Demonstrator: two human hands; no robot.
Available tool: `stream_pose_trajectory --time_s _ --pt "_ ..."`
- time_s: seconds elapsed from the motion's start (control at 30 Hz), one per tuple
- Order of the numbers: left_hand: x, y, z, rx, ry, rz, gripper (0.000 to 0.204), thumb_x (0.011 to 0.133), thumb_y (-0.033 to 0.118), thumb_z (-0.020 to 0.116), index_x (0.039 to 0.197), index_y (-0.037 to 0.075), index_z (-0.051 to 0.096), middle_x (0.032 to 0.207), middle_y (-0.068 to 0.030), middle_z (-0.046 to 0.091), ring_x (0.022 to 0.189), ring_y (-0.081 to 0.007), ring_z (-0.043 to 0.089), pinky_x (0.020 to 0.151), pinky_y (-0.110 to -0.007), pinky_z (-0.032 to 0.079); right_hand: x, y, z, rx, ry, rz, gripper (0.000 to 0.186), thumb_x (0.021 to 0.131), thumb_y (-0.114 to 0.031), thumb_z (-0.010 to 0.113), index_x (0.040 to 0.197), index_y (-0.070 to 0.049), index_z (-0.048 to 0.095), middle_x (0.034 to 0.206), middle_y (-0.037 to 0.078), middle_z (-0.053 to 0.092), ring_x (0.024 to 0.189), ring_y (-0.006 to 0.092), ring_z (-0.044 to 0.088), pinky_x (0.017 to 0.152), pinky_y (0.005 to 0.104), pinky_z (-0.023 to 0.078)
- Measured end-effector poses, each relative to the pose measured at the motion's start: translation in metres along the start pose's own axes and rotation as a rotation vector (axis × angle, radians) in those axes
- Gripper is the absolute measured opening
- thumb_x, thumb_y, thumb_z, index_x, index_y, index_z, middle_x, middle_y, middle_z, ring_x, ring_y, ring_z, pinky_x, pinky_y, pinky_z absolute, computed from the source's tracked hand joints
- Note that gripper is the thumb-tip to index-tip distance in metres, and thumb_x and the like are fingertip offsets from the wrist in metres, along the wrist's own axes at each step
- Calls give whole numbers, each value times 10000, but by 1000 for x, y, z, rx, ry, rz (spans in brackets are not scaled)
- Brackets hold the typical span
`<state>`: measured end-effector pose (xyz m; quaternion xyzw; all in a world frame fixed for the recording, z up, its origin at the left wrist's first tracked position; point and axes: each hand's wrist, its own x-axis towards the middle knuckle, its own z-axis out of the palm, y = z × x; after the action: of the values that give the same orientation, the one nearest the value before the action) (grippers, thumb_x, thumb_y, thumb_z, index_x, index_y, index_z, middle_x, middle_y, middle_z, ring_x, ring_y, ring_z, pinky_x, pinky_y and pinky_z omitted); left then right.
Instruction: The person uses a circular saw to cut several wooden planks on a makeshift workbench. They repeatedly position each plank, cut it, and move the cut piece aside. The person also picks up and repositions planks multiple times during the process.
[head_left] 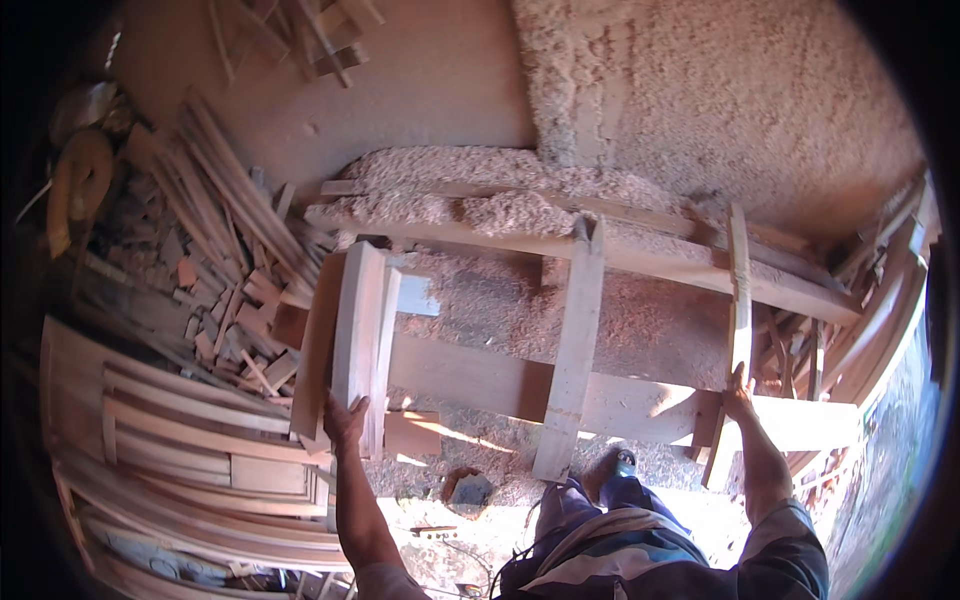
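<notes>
My left hand (345,420) is closed round the near end of pale boards (362,320) standing side by side at the left. To the right, my right hand (739,397) is closed at a narrow wooden slat (740,280), where it meets a wide plank (480,378); its fingertips are partly hidden. That plank runs crosswise between the boards and the right side. Another slat (572,350) crosses it near the middle. Beyond both slats lies a long beam (660,262) with wood shavings on it.
A heap of offcuts (225,315) and long strips lies at the left, above stacked wooden frames (200,440). Shavings (720,90) cover the floor at the far right. More curved timber (890,280) leans at the right edge. My shoe (625,462) is close to the plank.
</notes>
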<state>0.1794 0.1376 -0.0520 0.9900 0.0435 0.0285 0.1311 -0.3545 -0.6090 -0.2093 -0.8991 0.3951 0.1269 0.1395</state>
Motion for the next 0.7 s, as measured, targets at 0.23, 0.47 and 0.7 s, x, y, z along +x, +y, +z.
stream_pose_trajectory --time_s 0.23,0.47,0.7 --pt "14 5 11 -165 -26 -63 895 829 458 820 1452 -85 475 1398 -291 590 1291 -421 582 1101 -443 458 -8 -19 22 596 329 276 906 848 -85 581 1662 -245 215 1482 281 410 1213 426 479 1110 485 388" --pt "-71 40 -4 -689 -218 100 512 937 250 759 1317 -54 600 1232 -147 691 1112 -259 643 980 -394 489 -45 -100 30 701 448 90 672 950 -53 489 1594 -212 384 1529 239 439 1397 477 418 1152 500 403" --pt "-138 210 13 -730 -875 449 478 903 257 813 1255 -15 638 1137 -95 711 1040 -203 651 936 -370 511 -75 -123 -2 828 301 217 778 918 -189 652 1616 -129 314 1618 315 289 1539 475 214 1211 471 327"
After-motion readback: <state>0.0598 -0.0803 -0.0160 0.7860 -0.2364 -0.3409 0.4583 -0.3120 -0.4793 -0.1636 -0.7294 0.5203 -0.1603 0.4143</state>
